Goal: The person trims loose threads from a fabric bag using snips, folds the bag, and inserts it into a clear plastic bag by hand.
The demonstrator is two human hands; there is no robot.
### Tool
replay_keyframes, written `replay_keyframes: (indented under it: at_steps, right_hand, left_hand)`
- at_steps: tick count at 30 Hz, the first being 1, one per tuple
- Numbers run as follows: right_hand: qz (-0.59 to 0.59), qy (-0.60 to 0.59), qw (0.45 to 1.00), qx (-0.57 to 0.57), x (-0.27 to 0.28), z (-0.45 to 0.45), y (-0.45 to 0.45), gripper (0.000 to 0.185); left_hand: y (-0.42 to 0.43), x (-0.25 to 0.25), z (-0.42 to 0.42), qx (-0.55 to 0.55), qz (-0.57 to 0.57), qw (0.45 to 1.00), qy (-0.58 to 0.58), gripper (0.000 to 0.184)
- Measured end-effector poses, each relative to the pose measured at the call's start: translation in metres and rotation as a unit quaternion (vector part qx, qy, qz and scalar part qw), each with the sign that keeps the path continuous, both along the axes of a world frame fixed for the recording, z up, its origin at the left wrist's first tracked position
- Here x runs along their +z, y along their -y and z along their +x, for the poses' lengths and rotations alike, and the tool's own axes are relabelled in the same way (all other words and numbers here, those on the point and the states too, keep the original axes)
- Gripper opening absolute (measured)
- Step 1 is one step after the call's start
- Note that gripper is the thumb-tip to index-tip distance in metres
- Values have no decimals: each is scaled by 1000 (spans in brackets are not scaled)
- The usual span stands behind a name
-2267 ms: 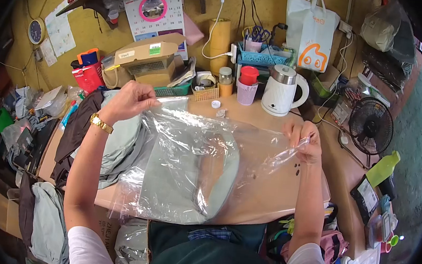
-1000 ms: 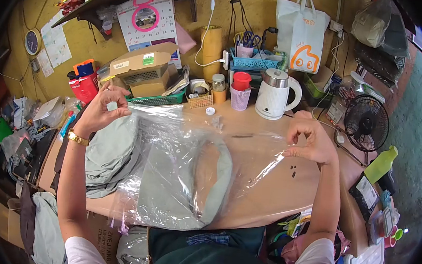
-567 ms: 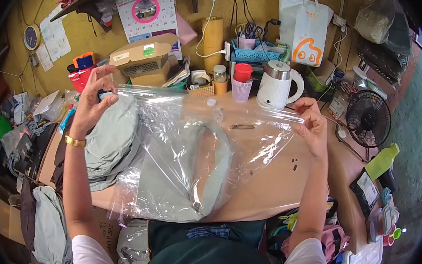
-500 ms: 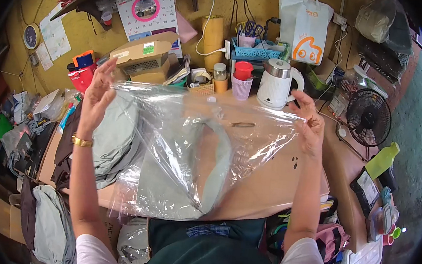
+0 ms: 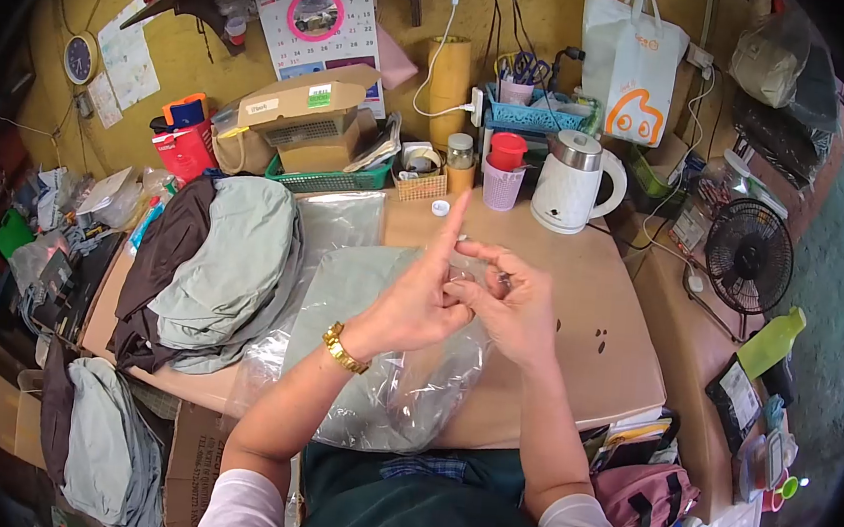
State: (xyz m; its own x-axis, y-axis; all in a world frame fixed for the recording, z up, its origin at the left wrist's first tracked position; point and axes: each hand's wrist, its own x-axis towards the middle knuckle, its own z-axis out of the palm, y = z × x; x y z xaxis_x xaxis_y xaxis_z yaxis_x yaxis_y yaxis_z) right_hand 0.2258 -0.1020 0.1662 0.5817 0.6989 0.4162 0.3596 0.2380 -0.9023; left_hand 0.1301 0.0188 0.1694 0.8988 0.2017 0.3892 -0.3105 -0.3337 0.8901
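My left hand is raised over the table, index finger stretched up and thumb out to the right. Its other fingers are partly hidden. My right hand meets it with thumb and fingers pinched together; what they pinch, if anything, I cannot make out. Below both hands lies a folded grey-green cloth with a clear plastic bag over or around it. More clear plastic lies flat behind it. A gold watch is on my left wrist.
On the left sits a pile of grey-green and brown cloth. A white kettle, a pink cup, a jar and a small white cap stand at the back. A black fan is on the right.
Both hands have let go of the plastic bag's spread corners and come together over the middle. The bag has sunk onto the cloth. The brown loop on the table no longer shows.
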Motion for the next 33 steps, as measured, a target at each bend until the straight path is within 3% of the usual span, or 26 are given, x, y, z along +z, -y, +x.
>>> replay_keyframes:
  at_steps: [1,3,5,7,8,10,11,13,16,19,21,22,25,27,29,31,33]
  right_hand:
    - [-1,-2,1000,-1,-3,-1,-4,19]
    - [113,62,992,3,-14,0,-14,13]
    - [122,58,991,-13,-25,2,-21,9]
    - [130,54,989,-32,-33,6,-23,7]
    - [128,22,990,-45,-35,12,-22,9]
    - [127,-11,990,-62,-37,19,-19,13]
    - [130,4,989,-72,-37,21,-19,14]
    - [131,17,988,-81,-42,22,-20,16]
    - [120,11,990,-77,-48,20,-25,15]
    - [97,58,985,-132,-42,7,-23,8]
    - [219,278,909,-220,-33,-4,-18,8]
    - [218,277,910,-220,-28,-13,-17,8]
    - [178,305,921,-164,-21,-23,-13,13]
    - [-80,255,957,-113,-20,-10,-11,13]
    - [-98,265,952,-117,-23,-4,-13,14]
    - [-117,278,946,-119,-26,3,-15,16]
    - [-101,187,975,-71,-30,9,-16,32]
  left_hand:
    - [2,-3,1,-20,-17,1000,5,106]
    - [3,-2,2,-7,-21,1000,3,107]
    - [2,0,-1,7,-23,1000,1,109]
    - [-1,1,-6,57,127,990,5,103]
    - [-4,0,-11,56,126,990,5,103]
    - [-7,-4,-23,102,257,960,45,72]
    - [-7,-3,-28,101,257,960,44,72]
    - [-3,2,-37,76,407,909,-44,33]
    - [-2,8,-40,56,378,915,-130,18]
    - [1,-7,-30,128,339,931,-45,20]
    - [6,-7,-27,146,362,921,-23,20]
    - [8,-7,-26,161,383,910,-4,20]
    - [7,-9,-27,162,476,864,6,24]
    - [10,-8,-32,143,499,855,2,25]
    - [15,-12,-37,125,523,843,-3,26]
    - [21,-25,-37,219,644,731,-59,15]
    - [15,-32,-35,247,630,735,-38,14]
